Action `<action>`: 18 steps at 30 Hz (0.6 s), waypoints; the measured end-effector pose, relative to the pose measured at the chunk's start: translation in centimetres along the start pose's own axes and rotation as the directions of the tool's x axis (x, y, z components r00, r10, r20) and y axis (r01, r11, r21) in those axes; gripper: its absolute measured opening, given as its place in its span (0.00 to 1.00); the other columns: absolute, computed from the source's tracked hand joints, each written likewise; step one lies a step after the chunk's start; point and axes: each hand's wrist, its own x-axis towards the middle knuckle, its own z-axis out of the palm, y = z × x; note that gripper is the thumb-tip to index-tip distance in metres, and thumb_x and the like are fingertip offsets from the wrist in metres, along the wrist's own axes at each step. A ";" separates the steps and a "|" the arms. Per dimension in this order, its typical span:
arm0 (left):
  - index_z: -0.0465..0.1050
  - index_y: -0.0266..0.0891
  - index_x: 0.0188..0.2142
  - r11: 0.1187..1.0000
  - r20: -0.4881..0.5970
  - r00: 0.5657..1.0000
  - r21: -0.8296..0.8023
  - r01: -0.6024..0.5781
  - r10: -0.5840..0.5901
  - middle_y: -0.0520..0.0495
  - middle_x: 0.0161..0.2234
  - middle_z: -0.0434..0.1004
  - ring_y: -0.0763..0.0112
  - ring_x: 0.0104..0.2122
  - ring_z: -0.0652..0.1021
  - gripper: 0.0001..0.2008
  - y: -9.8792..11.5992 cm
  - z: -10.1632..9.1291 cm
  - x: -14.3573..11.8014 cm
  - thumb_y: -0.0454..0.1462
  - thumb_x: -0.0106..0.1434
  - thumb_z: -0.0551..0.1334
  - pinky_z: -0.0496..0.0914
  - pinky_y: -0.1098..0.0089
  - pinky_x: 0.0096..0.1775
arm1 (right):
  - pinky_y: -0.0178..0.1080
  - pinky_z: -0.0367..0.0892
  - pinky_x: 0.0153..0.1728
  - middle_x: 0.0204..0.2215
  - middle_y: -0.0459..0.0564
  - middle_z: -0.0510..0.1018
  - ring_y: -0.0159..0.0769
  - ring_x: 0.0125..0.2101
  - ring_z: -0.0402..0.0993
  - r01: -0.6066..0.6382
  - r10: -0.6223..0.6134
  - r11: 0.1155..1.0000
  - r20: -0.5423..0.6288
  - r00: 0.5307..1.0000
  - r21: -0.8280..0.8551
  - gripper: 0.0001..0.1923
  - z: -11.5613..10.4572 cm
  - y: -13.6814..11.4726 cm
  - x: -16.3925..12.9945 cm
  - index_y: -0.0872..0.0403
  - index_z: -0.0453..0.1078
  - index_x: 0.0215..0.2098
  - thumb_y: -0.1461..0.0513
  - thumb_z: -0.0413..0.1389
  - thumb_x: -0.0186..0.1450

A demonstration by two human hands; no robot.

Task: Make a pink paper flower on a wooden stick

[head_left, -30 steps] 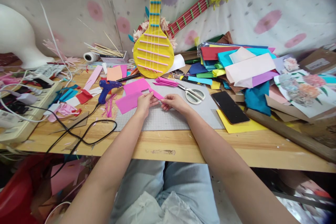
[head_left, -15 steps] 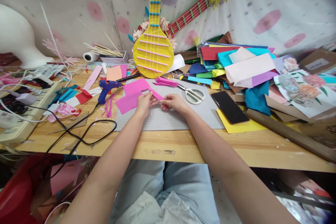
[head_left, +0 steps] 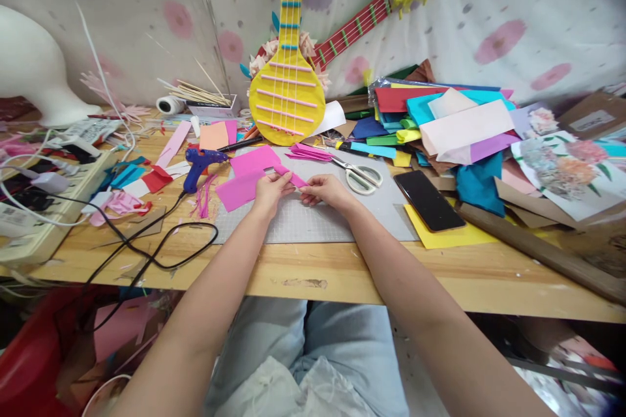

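Left hand (head_left: 270,190) and right hand (head_left: 327,189) both pinch a thin pink paper strip (head_left: 292,175) over the gray mat (head_left: 313,221) — light, floppy stuff that looks easily creased, best held by its ends.

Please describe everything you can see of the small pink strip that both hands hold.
The pink strip is narrow, flat and bright magenta; it looks like foam sheet or stiff paper. It lies slanted just above the grey cutting mat. The left hand pinches its left part and the right hand its right end. A larger pink sheet of the same colour lies beside it.
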 end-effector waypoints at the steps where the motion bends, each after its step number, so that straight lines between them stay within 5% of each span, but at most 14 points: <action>1: 0.71 0.32 0.26 1.000 -0.016 1.000 -0.016 -0.016 0.015 0.49 0.21 0.74 0.75 0.21 0.75 0.09 0.0 -0.1 0.1 0.35 0.47 0.67 0.72 0.68 0.33 | 0.28 0.68 0.19 0.19 0.47 0.76 0.27 0.18 0.72 -0.002 0.002 1.000 -0.004 1.000 -0.009 0.08 -0.2 0.1 0.0 0.58 0.66 0.23 0.63 0.61 0.54; 8: 0.71 0.33 0.26 0.987 -0.156 0.982 -0.103 -0.124 0.107 0.49 0.24 0.75 0.75 0.25 0.76 0.10 0.7 -1.7 1.0 0.36 0.45 0.68 0.72 0.67 0.37 | 0.29 0.69 0.21 0.22 0.50 0.77 0.29 0.23 0.73 0.060 -0.061 0.996 -0.013 0.998 -0.060 0.10 -1.6 0.1 -0.3 0.58 0.67 0.25 0.61 0.63 0.52; 12: 0.73 0.32 0.27 0.991 -0.097 0.989 -0.056 -0.120 0.114 0.48 0.25 0.76 0.72 0.27 0.77 0.12 0.5 -1.3 0.5 0.38 0.44 0.68 0.71 0.65 0.39 | 0.30 0.69 0.22 0.31 0.51 0.77 0.31 0.30 0.74 0.173 -0.173 0.984 0.009 0.985 -0.038 0.15 -1.0 -0.1 -0.4 0.56 0.68 0.35 0.56 0.60 0.53; 18: 0.72 0.32 0.26 0.997 0.029 0.997 -0.008 -0.077 0.077 0.46 0.25 0.76 0.69 0.28 0.78 0.12 0.1 -0.4 -0.1 0.38 0.43 0.68 0.71 0.65 0.38 | 0.29 0.67 0.23 0.24 0.47 0.76 0.27 0.24 0.70 0.212 -0.216 0.974 -0.046 0.975 -0.085 0.12 0.8 0.5 0.4 0.56 0.67 0.26 0.54 0.56 0.56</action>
